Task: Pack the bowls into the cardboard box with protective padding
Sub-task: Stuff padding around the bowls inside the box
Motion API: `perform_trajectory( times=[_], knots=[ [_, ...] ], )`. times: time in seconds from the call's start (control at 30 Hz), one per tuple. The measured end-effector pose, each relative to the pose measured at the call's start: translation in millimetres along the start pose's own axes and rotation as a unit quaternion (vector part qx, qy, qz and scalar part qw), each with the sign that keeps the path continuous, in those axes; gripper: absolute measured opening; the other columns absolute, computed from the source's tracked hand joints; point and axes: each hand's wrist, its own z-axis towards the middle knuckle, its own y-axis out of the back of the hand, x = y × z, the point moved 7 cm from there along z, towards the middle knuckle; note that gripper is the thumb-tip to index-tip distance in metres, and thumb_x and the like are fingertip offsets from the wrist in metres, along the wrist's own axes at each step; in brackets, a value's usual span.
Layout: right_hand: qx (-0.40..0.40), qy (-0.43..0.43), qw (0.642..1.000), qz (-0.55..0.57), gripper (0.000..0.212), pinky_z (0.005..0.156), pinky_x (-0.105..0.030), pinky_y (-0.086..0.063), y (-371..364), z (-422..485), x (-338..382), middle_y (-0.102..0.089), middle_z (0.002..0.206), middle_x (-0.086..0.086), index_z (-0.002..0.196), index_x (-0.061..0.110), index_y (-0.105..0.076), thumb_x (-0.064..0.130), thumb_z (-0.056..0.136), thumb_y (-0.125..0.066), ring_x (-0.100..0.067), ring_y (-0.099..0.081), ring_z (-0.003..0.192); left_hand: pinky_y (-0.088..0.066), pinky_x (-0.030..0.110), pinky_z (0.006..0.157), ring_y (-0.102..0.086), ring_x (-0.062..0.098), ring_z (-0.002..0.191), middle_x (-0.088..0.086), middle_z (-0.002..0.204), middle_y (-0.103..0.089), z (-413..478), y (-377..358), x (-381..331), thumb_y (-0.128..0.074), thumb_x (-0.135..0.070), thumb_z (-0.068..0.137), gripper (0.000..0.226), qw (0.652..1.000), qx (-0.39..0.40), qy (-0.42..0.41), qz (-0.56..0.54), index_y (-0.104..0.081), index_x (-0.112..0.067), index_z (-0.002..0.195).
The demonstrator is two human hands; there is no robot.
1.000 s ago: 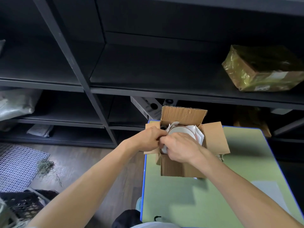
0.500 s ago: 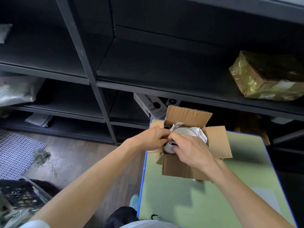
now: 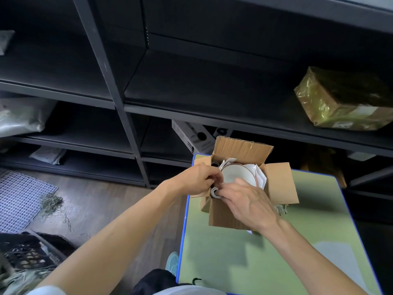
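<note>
An open cardboard box (image 3: 278,184) stands on the far left corner of a green table (image 3: 244,262). Inside it lies a white bowl (image 3: 236,175) with a thin brown rim, and white paper padding (image 3: 260,174) shows around it. Both hands work at the box's near left corner. My left hand (image 3: 197,179) curls its fingers over the box's left edge by a rolled piece of paper (image 3: 214,192). My right hand (image 3: 248,203) reaches in from the front, its fingertips on that roll beside the bowl. What lies under the bowl is hidden.
Dark metal shelving (image 3: 119,103) runs behind the table. A parcel wrapped in yellowish film (image 3: 344,101) sits on a shelf at the right, a white carton (image 3: 195,137) behind the box. A floor mat (image 3: 19,201), straw and a black crate (image 3: 25,250) lie at the left.
My right hand has slid back off the bowl toward the front left corner, so more of the bowl shows. The view has shifted, which sets the box further right.
</note>
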Motion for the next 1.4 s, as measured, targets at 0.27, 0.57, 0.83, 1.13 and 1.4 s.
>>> perform_trajectory(
  times=[0.27,0.57,0.83,1.13,1.4],
  knots=[
    [0.051,0.004,0.999,-0.005,0.03,0.061,-0.038,-0.051,-11.7,3.6,-0.1,-0.064,0.11,0.019,0.116,0.036,-0.062,0.024,0.099,-0.041,-0.017,-0.051,0.088,-0.036,0.01,0.07,-0.048,0.007,0.097,-0.008,0.099,-0.067,-0.1,-0.4,1.9,-0.048,-0.02,0.098,0.022,1.0,-0.018,0.005,0.002,-0.065,-0.027,0.111],
    [0.137,-0.002,0.991,-0.003,0.032,0.073,-0.038,-0.049,-19.6,6.9,0.1,-0.057,0.126,0.022,0.119,0.035,-0.062,0.04,0.1,-0.037,-0.018,-0.049,0.098,-0.039,0.014,0.068,-0.049,0.007,0.095,-0.005,0.098,-0.066,-0.3,-1.6,0.8,-0.05,-0.016,0.096,0.022,0.999,-0.04,-0.003,0.016,-0.066,-0.025,0.108],
    [0.152,-0.011,0.988,-0.005,0.028,0.072,-0.039,-0.048,-21.7,7.2,-3.6,-0.062,0.117,0.019,0.109,0.033,-0.062,0.037,0.1,-0.036,-0.019,-0.051,0.096,-0.039,0.006,0.066,-0.052,0.005,0.091,-0.012,0.09,-0.068,-0.1,-0.3,-2.6,-0.049,-0.012,0.095,0.023,0.999,-0.043,-0.003,0.013,-0.067,-0.024,0.103],
    [0.145,-0.007,0.989,-0.021,0.031,0.072,-0.041,-0.048,-17.4,10.6,-7.1,-0.065,0.103,0.013,0.093,0.027,-0.062,0.042,0.1,-0.036,-0.022,-0.054,0.094,-0.037,0.009,0.069,-0.044,0.003,0.092,-0.01,0.095,-0.068,-1.1,-2.3,-3.2,-0.047,-0.012,0.096,0.024,0.999,-0.041,-0.002,0.033,-0.066,-0.024,0.106],
    [0.137,-0.004,0.99,-0.018,0.025,0.07,-0.041,-0.048,-20.7,11.5,-4.4,-0.067,0.103,0.009,0.093,0.027,-0.061,0.04,0.099,-0.04,-0.026,-0.056,0.094,-0.035,0.008,0.069,-0.045,0.006,0.094,-0.012,0.095,-0.067,-1.5,-4.7,-3.7,-0.047,-0.011,0.096,0.025,0.998,-0.039,0.005,0.041,-0.065,-0.025,0.107]
  ],
)
